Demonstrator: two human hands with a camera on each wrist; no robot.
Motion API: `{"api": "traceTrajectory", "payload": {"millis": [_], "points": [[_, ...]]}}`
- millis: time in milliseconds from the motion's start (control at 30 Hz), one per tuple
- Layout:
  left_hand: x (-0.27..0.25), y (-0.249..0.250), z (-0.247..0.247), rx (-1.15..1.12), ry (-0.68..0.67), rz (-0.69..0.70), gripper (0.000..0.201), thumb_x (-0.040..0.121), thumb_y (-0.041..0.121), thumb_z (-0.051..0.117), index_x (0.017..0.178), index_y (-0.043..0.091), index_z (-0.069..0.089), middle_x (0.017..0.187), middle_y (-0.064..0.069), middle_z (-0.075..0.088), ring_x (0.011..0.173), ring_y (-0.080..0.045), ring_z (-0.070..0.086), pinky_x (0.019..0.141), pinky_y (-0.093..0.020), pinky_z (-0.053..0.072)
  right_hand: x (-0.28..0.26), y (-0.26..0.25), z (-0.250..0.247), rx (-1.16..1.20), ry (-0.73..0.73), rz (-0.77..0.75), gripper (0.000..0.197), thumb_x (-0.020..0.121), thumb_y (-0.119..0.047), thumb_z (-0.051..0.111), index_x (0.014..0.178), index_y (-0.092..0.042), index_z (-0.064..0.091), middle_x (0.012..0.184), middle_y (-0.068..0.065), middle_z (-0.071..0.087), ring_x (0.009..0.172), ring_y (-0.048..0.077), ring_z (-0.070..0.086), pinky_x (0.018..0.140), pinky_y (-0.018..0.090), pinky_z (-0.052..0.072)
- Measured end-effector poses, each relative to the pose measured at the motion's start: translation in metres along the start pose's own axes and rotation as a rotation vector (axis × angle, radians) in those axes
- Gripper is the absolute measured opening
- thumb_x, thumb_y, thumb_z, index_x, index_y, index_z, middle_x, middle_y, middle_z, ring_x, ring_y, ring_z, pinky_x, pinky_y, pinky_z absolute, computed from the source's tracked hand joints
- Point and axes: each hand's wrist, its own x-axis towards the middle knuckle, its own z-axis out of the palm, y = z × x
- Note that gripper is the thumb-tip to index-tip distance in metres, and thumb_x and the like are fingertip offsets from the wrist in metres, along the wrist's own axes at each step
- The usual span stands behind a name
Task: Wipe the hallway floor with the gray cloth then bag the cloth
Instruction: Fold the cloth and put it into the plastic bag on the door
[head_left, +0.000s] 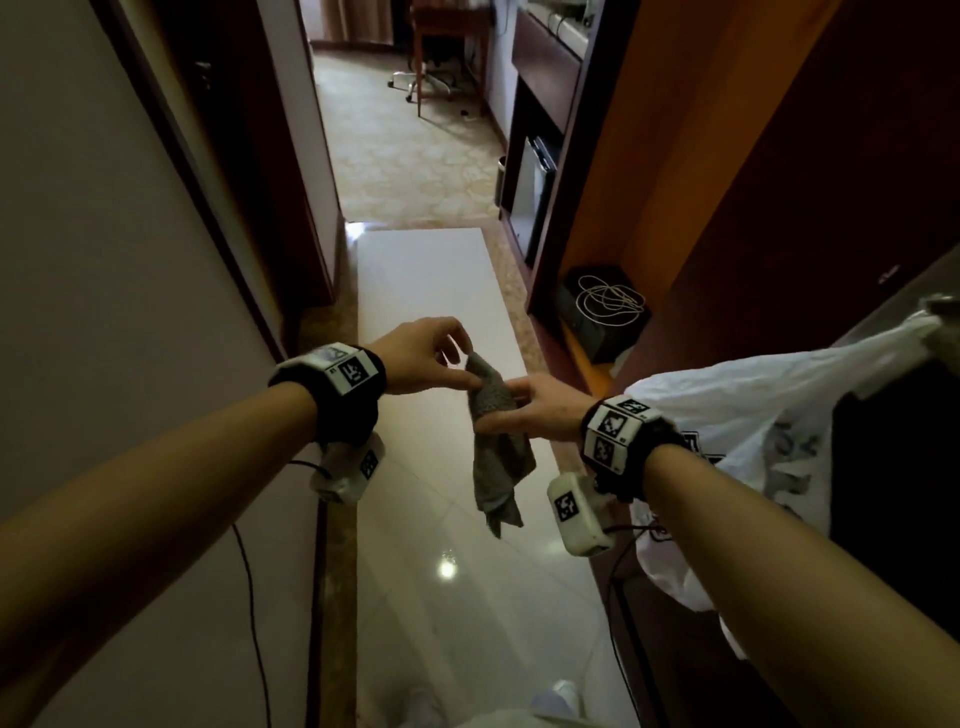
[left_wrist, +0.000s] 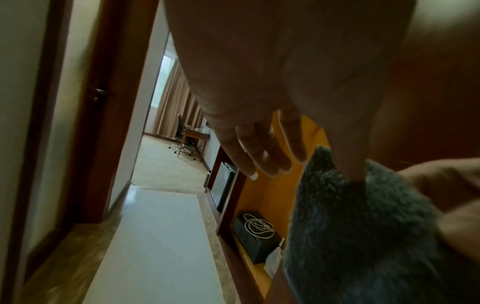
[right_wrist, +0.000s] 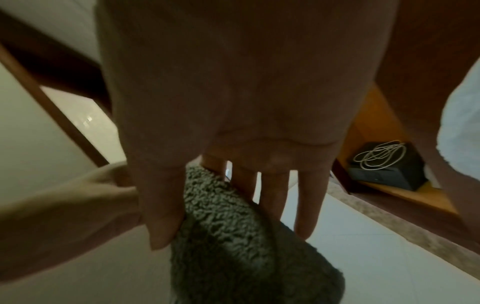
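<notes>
— Gray cloth (head_left: 496, 447): where is it?
— In the air above the white hallway floor (head_left: 431, 291), hanging limp between both hands.
— How are the hands set?
— The right hand (head_left: 540, 413) clamps the cloth's upper part between thumb and fingers. The left hand (head_left: 421, 361) pinches its top corner, other fingers spread.
— And the bag?
— A white plastic bag (head_left: 753, 415) hangs just beside the right forearm, at the floor's right edge.

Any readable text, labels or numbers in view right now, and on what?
None can be read.
white plastic bag: dark print, blurred and partly hidden behind the right arm.
Wristbands: square black-and-white code markers only, no words.
gray cloth: no label showing.
</notes>
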Motion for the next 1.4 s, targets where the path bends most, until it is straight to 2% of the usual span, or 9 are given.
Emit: {"api": "traceTrajectory", "payload": {"millis": [167, 333, 500, 733, 933, 1033, 1167, 1300, 1400], "points": [[0.014, 0.031, 0.032, -0.084, -0.115, 0.051, 0.066, 0.073, 0.054, 0.078, 0.126, 0.025, 0.053, 0.117, 0.006, 0.061, 0.107, -0.011, 0.059, 0.093, -0.033, 0.052, -0.034, 0.026, -0.033, 0.19, 0.147, 0.009, 0.044, 0.083, -0.029, 0.077, 0.12, -0.01, 0.065, 0.108, 0.008, 0.071, 0.099, 0.022, 0.07, 0.083, 0.032, 0.058], [0.029, 0.068, 0.072, -0.223, -0.346, 0.121, 0.072, 0.076, 0.043, 0.081, 0.138, 0.032, 0.045, 0.13, 0.014, 0.055, 0.123, -0.007, 0.049, 0.102, -0.031, 0.042, -0.057, 0.046, -0.058, 0.252, 0.301, 0.026, 0.065, 0.069, -0.045, 0.083, 0.125, -0.018, 0.063, 0.108, 0.003, 0.073, 0.099, 0.02, 0.071, 0.09, 0.043, 0.057], [0.036, 0.108, 0.109, -0.398, -0.376, 0.218, 0.059, 0.076, 0.026, 0.084, 0.126, 0.032, 0.054, 0.117, 0.011, 0.065, 0.107, -0.003, 0.063, 0.09, -0.023, 0.053, -0.087, 0.065, -0.08, 0.244, 0.331, 0.044, 0.045, 0.084, -0.017, 0.076, 0.126, -0.012, 0.06, 0.111, 0.008, 0.071, 0.103, 0.024, 0.07, 0.094, 0.046, 0.055], [0.045, 0.134, 0.131, -0.405, -0.439, 0.171, 0.029, 0.08, 0.021, 0.081, 0.102, 0.028, 0.065, 0.097, 0.006, 0.074, 0.087, -0.006, 0.071, 0.072, -0.015, 0.055, -0.126, 0.086, -0.102, 0.207, 0.308, 0.081, 0.047, 0.083, -0.002, 0.073, 0.128, -0.006, 0.059, 0.11, 0.009, 0.068, 0.104, 0.026, 0.067, 0.086, 0.04, 0.058], [0.051, 0.155, 0.15, -0.406, -0.496, 0.114, 0.033, 0.087, 0.025, 0.072, 0.118, 0.018, 0.064, 0.103, 0.002, 0.073, 0.088, -0.007, 0.071, 0.07, -0.015, 0.055, -0.145, 0.108, -0.12, 0.015, 0.515, 0.092, 0.033, 0.081, -0.008, 0.075, 0.112, -0.016, 0.066, 0.091, 0.003, 0.072, 0.089, 0.022, 0.071, 0.083, 0.042, 0.059], [0.056, 0.168, 0.153, -0.423, -0.532, 0.072, 0.033, 0.088, 0.027, 0.072, 0.118, 0.016, 0.066, 0.104, -0.001, 0.074, 0.093, -0.014, 0.072, 0.084, -0.028, 0.058, -0.159, 0.113, -0.124, -0.212, 0.622, 0.076, 0.044, 0.081, -0.023, 0.076, 0.123, -0.026, 0.062, 0.112, -0.004, 0.067, 0.1, 0.013, 0.065, 0.091, 0.036, 0.055], [0.061, 0.189, 0.154, -0.354, -0.636, 0.084, 0.032, 0.086, 0.028, 0.074, 0.114, 0.014, 0.068, 0.103, -0.007, 0.074, 0.094, -0.023, 0.072, 0.084, -0.033, 0.058, -0.18, 0.128, -0.135, -0.224, 0.475, 0.073, 0.079, 0.077, -0.029, 0.08, 0.145, -0.032, 0.042, 0.145, -0.001, 0.049, 0.126, 0.018, 0.051, 0.101, 0.031, 0.046], [0.065, 0.217, 0.157, -0.235, -0.738, 0.124, 0.035, 0.083, 0.027, 0.077, 0.116, 0.018, 0.067, 0.105, -0.004, 0.074, 0.097, -0.019, 0.072, 0.088, -0.032, 0.057, -0.195, 0.146, -0.138, -0.079, 0.345, 0.118, 0.057, 0.077, -0.016, 0.079, 0.13, -0.026, 0.058, 0.117, 0.0, 0.065, 0.107, 0.015, 0.064, 0.089, 0.028, 0.056], [0.071, 0.233, 0.159, -0.184, -0.806, 0.132, 0.041, 0.084, 0.017, 0.075, 0.123, 0.022, 0.064, 0.11, -0.002, 0.073, 0.102, -0.018, 0.07, 0.091, -0.033, 0.055, -0.206, 0.159, -0.146, -0.022, 0.41, 0.104, 0.044, 0.076, -0.013, 0.078, 0.117, -0.022, 0.064, 0.106, -0.001, 0.07, 0.098, 0.014, 0.068, 0.087, 0.035, 0.059]]}}
